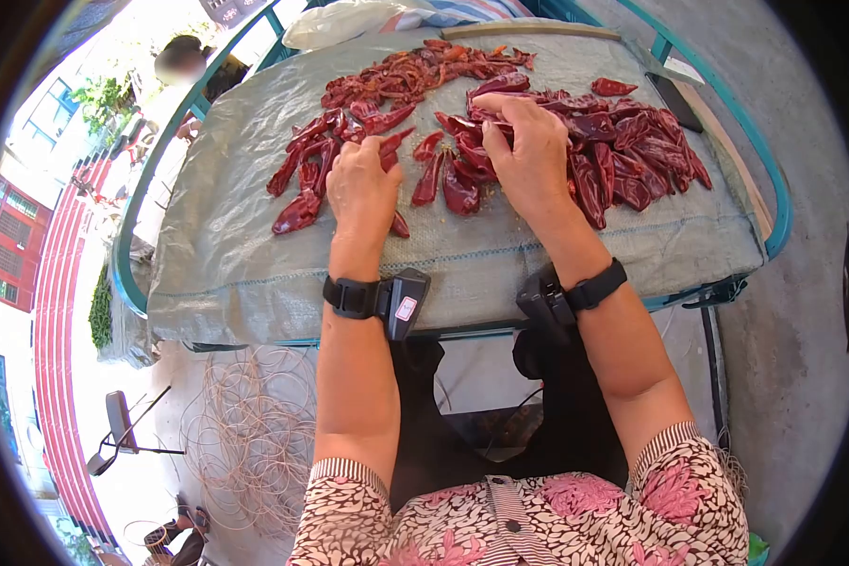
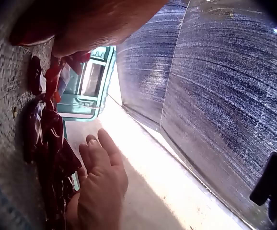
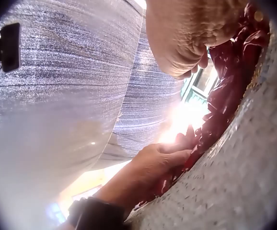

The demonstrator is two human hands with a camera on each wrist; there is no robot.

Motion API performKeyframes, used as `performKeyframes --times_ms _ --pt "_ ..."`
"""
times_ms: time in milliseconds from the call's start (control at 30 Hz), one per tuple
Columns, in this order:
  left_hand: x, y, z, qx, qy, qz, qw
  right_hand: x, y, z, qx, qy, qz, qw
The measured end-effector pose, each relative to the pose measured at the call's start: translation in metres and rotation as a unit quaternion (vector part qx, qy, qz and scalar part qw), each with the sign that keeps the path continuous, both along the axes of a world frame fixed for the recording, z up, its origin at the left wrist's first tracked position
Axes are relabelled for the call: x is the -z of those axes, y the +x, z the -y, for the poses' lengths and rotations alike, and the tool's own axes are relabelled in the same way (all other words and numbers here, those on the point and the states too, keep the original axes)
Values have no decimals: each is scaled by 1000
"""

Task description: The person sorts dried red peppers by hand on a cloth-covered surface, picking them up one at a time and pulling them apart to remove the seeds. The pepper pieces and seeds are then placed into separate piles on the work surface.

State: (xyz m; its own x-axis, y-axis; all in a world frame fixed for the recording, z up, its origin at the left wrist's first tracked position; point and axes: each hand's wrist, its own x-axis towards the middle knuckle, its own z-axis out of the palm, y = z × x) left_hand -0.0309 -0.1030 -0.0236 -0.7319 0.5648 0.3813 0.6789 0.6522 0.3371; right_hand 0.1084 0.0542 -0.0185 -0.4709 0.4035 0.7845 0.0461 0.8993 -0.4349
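Dried red chili peppers lie on a woven grey-green sheet [image 1: 255, 255]. My left hand [image 1: 361, 184] is over the left side of them with its fingers curled down and fingertips hidden. A red chili pepper [image 1: 393, 143] shows between its index finger and thumb, and the left hand grips it. To the right, my right hand [image 1: 530, 151] reaches over the edge of the larger pile of peppers [image 1: 632, 156], thumb spread from its fingers. In the left wrist view the right hand's fingers [image 2: 100, 155] look loosely straight, beside the peppers. Several loose peppers [image 1: 461, 189] lie between both hands.
A further heap of brighter, shriveled peppers [image 1: 424, 71] lies at the back. A dark phone-like slab [image 1: 674, 102] rests at the right edge. Teal metal rails [image 1: 778, 203] surround the sheet. Tangled cord [image 1: 250, 434] lies on the ground at left, near another person [image 1: 184, 66] farther up.
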Motion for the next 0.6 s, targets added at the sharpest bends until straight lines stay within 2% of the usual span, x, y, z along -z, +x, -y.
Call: performKeyframes --times_ms 67,167,267,333,367,433,600 --pt "9 -2 -3 12 104 -15 994 0 0 0 0 0 0 1000" --pt "-1 7 -6 105 232 25 967 -2 0 2 -10 -1 -16 1000" --pt "-13 23 -9 242 235 61 939 -8 -3 7 -51 -10 -43 998" --pt "-13 24 -11 285 225 40 931 -11 -3 9 -88 -27 -28 995" --pt "-13 24 -12 307 220 30 926 -8 -2 7 -82 9 -8 997" --pt "-10 23 -14 311 233 45 920 -3 -1 3 -71 80 32 994" --pt "-2 24 -13 281 241 73 926 -6 3 10 -54 94 85 990"
